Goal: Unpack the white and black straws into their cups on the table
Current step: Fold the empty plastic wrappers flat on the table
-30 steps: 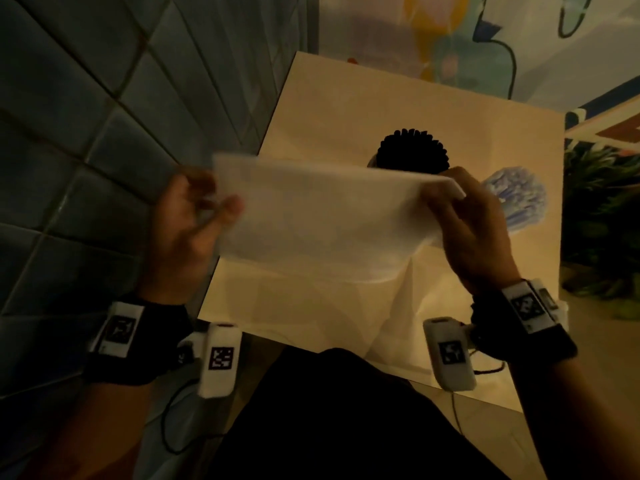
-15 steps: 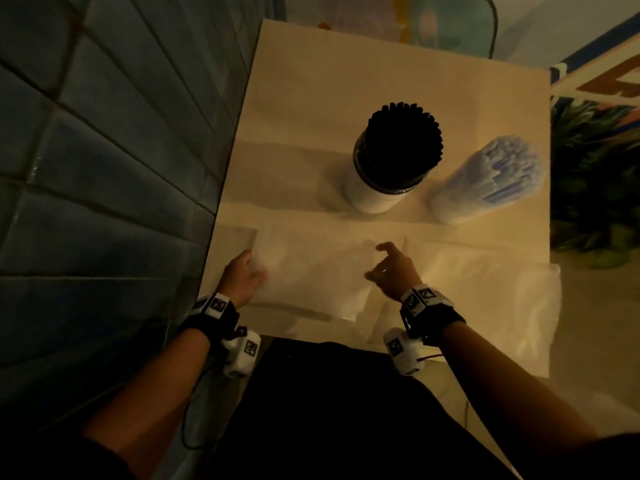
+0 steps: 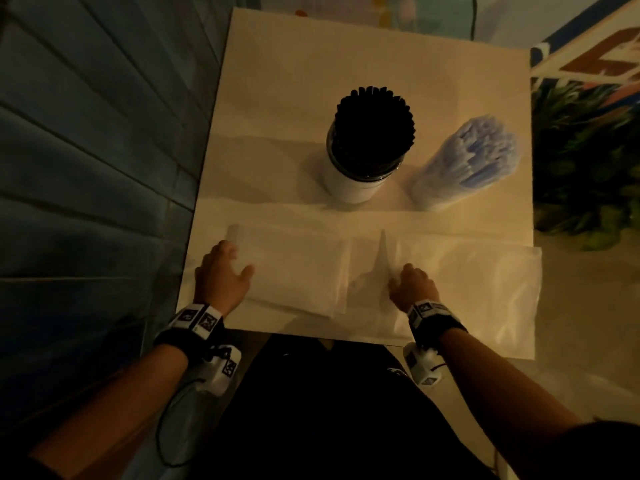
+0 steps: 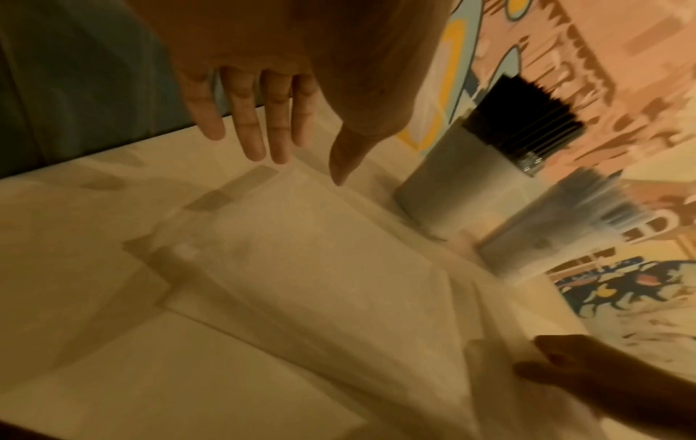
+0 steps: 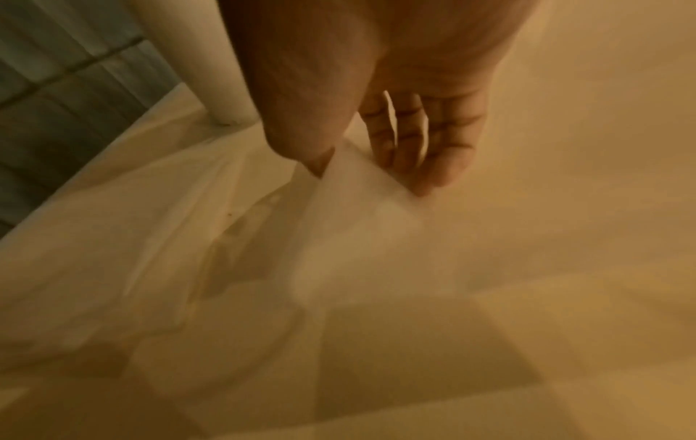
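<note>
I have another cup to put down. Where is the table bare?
Bare: the far table strip behind the black straws cup and white straws cup. Crowded: the near edge, under plastic bags and both hands.

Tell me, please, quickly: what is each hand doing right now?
Left hand: open, fingers straight, over the folded plastic bag.
Right hand: pinching the edge of the other plastic bag.
</note>
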A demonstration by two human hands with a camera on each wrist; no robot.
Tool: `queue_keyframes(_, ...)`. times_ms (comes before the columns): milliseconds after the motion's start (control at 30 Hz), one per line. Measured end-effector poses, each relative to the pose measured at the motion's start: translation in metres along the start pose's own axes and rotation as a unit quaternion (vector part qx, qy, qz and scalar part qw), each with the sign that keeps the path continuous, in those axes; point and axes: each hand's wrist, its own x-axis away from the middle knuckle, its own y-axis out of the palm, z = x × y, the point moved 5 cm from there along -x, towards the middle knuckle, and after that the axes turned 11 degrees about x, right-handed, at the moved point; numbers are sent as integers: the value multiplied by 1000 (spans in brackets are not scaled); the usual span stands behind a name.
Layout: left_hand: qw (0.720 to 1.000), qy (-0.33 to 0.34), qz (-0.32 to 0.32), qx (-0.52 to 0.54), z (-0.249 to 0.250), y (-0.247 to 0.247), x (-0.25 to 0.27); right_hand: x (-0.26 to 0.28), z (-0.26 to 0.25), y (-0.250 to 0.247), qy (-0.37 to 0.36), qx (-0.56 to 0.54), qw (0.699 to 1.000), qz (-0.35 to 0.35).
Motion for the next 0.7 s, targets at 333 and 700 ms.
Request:
queue_keyframes(333, 921, -90, -206, 319, 155, 98, 36, 74, -42, -51, -226, -20, 970, 84)
queue_keyframes(700, 971, 142, -79, 176, 210, 85, 39, 119, -4, -111, -389, -147, 859, 298)
